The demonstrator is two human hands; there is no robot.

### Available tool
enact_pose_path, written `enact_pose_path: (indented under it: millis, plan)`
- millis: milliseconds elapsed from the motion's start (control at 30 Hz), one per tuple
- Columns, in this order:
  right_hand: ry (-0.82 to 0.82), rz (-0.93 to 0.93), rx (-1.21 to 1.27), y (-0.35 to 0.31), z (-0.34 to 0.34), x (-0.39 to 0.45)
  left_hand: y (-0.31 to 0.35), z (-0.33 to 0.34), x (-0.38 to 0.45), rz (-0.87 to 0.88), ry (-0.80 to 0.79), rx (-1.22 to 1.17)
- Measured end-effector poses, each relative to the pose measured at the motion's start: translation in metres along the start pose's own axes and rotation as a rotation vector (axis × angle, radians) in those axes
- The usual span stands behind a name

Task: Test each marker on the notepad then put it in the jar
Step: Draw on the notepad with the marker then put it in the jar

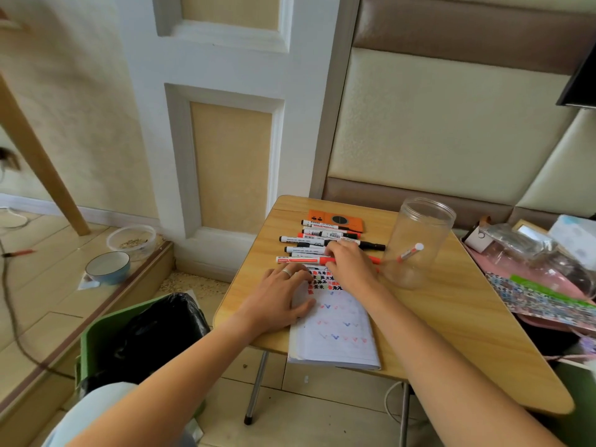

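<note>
Markers with white barrels and red or black caps [322, 241] lie in a row at 12 o'clock of the white lined notepad [335, 330] on the small wooden folding table [451, 317]. Head view: the right hand [350, 264] rests on the row, fingers curled round the nearest red-capped marker [301, 260]. The left hand [280, 296] lies flat, fingers spread, pressing the notepad's left edge at 9 o'clock. The clear plastic jar [419, 243] stands at 2 o'clock of the notepad, holding one red marker [409, 252] leaning inside. An orange flat case [335, 219] lies beyond the row.
</note>
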State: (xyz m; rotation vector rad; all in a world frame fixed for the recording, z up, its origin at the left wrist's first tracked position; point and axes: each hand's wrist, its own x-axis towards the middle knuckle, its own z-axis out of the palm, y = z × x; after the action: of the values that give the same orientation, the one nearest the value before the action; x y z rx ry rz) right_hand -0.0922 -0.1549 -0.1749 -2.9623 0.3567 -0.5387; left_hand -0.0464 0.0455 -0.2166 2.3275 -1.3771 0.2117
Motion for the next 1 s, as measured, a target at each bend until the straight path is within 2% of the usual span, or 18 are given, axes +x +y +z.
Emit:
enact_pose_path:
  millis: [100,200,333,467,567,667,800,1000]
  plan:
    - [0.016,-0.043,-0.03,-0.001,0.0,0.001,0.002,-0.002,0.0,0.083,-0.011,-0.034]
    - [0.041,-0.05,-0.009,-0.001,-0.006,-0.003,0.002,-0.003,-0.001,0.095,-0.013,-0.084]
    - [0.106,0.077,0.33,-0.001,-0.012,-0.024,0.002,-0.003,-0.002,0.07,-0.003,-0.147]
    - [-0.081,0.107,0.728,-0.008,-0.012,-0.052,0.004,-0.002,-0.002,0.089,0.047,-0.111]
    - [-0.139,0.112,0.927,-0.011,-0.011,-0.062,0.003,0.0,-0.001,0.092,0.073,-0.085]
    - [-0.158,0.091,1.004,-0.01,-0.011,-0.063,0.002,0.002,0.0,0.102,0.113,-0.052]
    - [-0.264,0.131,1.137,-0.013,-0.007,-0.063,-0.001,0.003,0.0,0.096,0.129,-0.039]
    - [-0.277,0.148,1.176,-0.012,-0.01,-0.06,-0.001,0.003,0.002,0.074,0.133,-0.085]
